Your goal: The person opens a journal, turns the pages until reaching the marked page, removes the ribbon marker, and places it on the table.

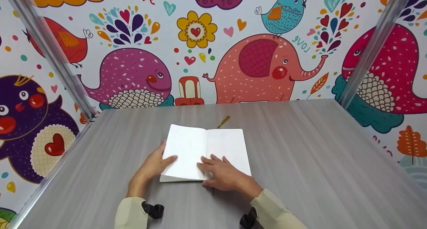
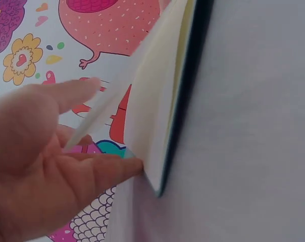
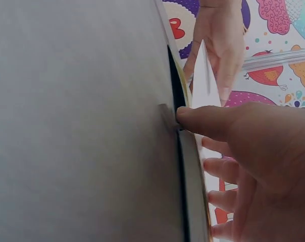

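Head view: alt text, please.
An open, blank-looking notebook lies on a grey table, the left hand gripping its left side, the right hand resting across it near the fold. Behind: a cartoon-animal wall.

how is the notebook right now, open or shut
Open. In the head view, the notebook shows white pages on both sides of its central fold, with the right hand touching the pages.

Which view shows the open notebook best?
The head view: it shows the notebook from above, both open pages visible. The left wrist view shows it edge-on with its dark cover; the right wrist view shows mainly its edge, partly behind the right hand.
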Motion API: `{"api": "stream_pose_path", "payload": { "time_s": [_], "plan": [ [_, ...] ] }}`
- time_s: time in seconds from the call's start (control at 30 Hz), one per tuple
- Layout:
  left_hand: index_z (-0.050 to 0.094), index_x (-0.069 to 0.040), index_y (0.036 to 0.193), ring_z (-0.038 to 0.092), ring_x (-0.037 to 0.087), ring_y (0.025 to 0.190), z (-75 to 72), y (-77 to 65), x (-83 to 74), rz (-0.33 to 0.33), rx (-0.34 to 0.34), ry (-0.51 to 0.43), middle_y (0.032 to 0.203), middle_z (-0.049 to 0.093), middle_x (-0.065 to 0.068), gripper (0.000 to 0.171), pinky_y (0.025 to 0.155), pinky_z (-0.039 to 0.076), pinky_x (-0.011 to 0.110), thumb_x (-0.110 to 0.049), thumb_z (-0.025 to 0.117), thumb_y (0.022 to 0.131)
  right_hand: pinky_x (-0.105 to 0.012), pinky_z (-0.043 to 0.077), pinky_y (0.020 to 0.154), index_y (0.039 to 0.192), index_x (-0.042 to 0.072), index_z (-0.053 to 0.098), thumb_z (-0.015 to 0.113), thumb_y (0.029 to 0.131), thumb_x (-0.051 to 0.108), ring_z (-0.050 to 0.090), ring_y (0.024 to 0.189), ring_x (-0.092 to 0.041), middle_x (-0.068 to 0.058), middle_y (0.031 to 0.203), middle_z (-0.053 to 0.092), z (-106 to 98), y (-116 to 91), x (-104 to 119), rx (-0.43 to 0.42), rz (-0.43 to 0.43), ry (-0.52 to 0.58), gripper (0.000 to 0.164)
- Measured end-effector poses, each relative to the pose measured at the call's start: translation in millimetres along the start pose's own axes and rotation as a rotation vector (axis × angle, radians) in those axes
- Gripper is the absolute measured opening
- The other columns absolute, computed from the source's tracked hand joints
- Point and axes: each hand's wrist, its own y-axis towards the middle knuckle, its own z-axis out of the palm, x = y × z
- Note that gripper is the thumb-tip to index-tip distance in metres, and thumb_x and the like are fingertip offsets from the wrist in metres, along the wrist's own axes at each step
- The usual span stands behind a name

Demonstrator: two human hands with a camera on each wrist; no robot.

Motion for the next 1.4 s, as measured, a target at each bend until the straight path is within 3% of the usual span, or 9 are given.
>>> {"api": "stream_pose_path", "payload": {
  "time_s": [0.17, 0.37, 0.53, 0.7, 0.97, 1.13, 1.27, 1.4],
  "plan": [
    [0.008, 0.003, 0.145, 0.016, 0.039, 0.139, 3.6, -2.2, -3.3, -0.01, 0.007, 0.098, 0.15, 0.016, 0.025, 0.09, 0.111, 0.017, 0.053, -0.021, 0.068, 0.082, -0.054, 0.018, 0.111, 0.14, 0.028, 0.038, 0.06, 0.087, 0.038, 0.024, 0.14, -0.025, 0.003, 0.149, 0.032, -2, 0, -2, 0.01, -0.007, -0.012, 0.058],
    [0.038, 0.003, 0.137, 0.021, 0.042, 0.136, 6.4, -7.1, -5.2, -0.007, 0.037, 0.163, 0.148, 0.021, 0.027, 0.066, 0.11, 0.021, 0.054, -0.016, 0.068, 0.081, -0.054, 0.019, 0.111, 0.14, 0.029, 0.039, 0.059, 0.087, 0.038, 0.024, 0.14, -0.024, 0.004, 0.149, 0.032, -2, 0, -4, 0.013, -0.022, -0.012, 0.057],
    [0.049, 0.001, 0.13, 0.025, 0.041, 0.136, 9.0, -9.3, -8.0, 0.005, 0.049, 0.209, 0.147, 0.025, 0.024, 0.053, 0.11, 0.022, 0.052, -0.013, 0.067, 0.082, -0.054, 0.02, 0.11, 0.139, 0.029, 0.039, 0.059, 0.087, 0.036, 0.025, 0.14, -0.024, 0.004, 0.149, 0.033, -2, 0, -5, 0.013, -0.027, -0.031, 0.057],
    [0.051, -0.007, 0.131, 0.025, 0.039, 0.136, 12.0, -11.4, -9.7, 0.039, 0.062, 0.216, 0.149, 0.024, 0.021, 0.05, 0.109, 0.023, 0.052, -0.008, 0.064, 0.083, -0.054, 0.021, 0.11, 0.139, 0.03, 0.039, 0.06, 0.086, 0.037, 0.026, 0.14, -0.024, 0.004, 0.149, 0.033, 0, 1, -5, 0.011, -0.026, -0.053, 0.058],
    [0.052, -0.009, 0.13, 0.028, 0.037, 0.136, 14.6, -14.0, -10.4, 0.076, 0.073, 0.221, 0.148, 0.028, 0.018, 0.045, 0.109, 0.024, 0.051, -0.006, 0.06, 0.086, -0.053, 0.021, 0.11, 0.14, 0.031, 0.037, 0.059, 0.087, 0.038, 0.025, 0.14, -0.023, 0.005, 0.149, 0.032, 0, -1, -6, 0.015, -0.029, -0.072, 0.058],
    [0.047, -0.009, 0.134, 0.024, 0.038, 0.137, 14.4, -15.4, -11.3, 0.079, 0.12, 0.217, 0.149, 0.026, 0.02, 0.043, 0.11, 0.02, 0.052, -0.019, 0.052, 0.093, -0.053, 0.02, 0.111, 0.141, 0.03, 0.035, 0.058, 0.088, 0.038, 0.024, 0.14, -0.023, 0.005, 0.15, 0.03, -2, -3, -8, 0.024, -0.041, -0.069, 0.058],
    [0.038, -0.009, 0.14, 0.014, 0.039, 0.14, 15.1, -13.9, -12.7, 0.071, 0.188, 0.233, 0.151, 0.017, 0.021, 0.054, 0.111, 0.014, 0.056, -0.037, 0.048, 0.094, -0.053, 0.02, 0.111, 0.141, 0.03, 0.035, 0.057, 0.088, 0.038, 0.023, 0.141, -0.023, 0.004, 0.15, 0.03, -4, -4, -10, 0.036, -0.042, -0.058, 0.058],
    [0.032, -0.005, 0.142, 0.007, 0.042, 0.14, 18.0, -13.0, -14.5, 0.09, 0.233, 0.264, 0.151, 0.011, 0.025, 0.065, 0.11, 0.011, 0.058, -0.044, 0.046, 0.093, -0.054, 0.019, 0.111, 0.141, 0.029, 0.036, 0.058, 0.087, 0.038, 0.022, 0.141, -0.025, 0.005, 0.149, 0.031, -7, -5, -14, 0.053, -0.034, -0.029, 0.058]
  ]
}}
